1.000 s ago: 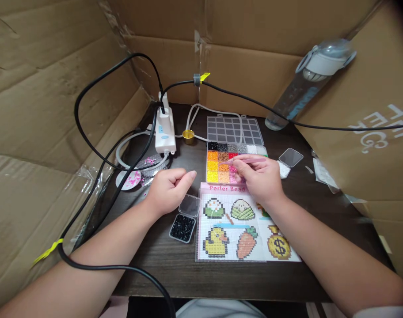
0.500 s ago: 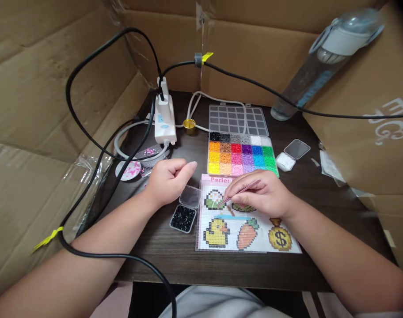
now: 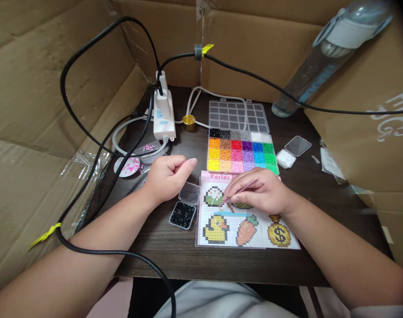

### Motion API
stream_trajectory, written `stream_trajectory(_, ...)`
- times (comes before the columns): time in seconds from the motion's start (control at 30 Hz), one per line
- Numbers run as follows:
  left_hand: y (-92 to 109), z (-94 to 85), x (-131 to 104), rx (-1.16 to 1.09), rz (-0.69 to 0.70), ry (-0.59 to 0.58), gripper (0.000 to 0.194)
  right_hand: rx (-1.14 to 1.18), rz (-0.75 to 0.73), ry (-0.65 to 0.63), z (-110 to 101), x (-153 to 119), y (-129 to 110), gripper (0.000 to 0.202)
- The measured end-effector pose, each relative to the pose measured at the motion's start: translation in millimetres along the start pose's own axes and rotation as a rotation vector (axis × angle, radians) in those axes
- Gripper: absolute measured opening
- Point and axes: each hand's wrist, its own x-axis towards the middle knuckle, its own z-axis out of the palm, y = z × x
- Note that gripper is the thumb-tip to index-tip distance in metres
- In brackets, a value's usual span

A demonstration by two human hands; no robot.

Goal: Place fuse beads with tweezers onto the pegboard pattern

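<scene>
My right hand pinches a pair of pinkish tweezers. Their tips point down at the green and white figure at the upper left of the pattern sheet. Over the sheet lies a clear pegboard; a duck, a carrot and a money bag show in the lower row. My left hand is curled into a loose fist, thumb on top, with nothing visible in it. Just below it stands a small lidded box of black beads, its clear lid folded back.
A sorted bead case lies open behind the sheet. To its right is a small box of white beads. A power strip, black cable, gold cup and water bottle stand around; cardboard walls enclose the table.
The view has shifted slightly, so most things sit a little higher. Both hands keep nearly the same pose, and the tweezer tips stay over the same figure.
</scene>
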Motion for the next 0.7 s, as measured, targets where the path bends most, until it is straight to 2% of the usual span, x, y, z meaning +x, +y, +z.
stream_trajectory(0.47, 2.0, -0.7, 0.2, 0.003, -0.008, -0.005, 0.047, -0.022, 0.034, -0.021, 1.0, 0.2, -1.4, 0.014)
stream_trajectory(0.7, 0.1, -0.5, 0.2, 0.007, -0.006, -0.009, 0.047, 0.013, 0.009, 0.035, -1.5, 0.1, -2.7, 0.012)
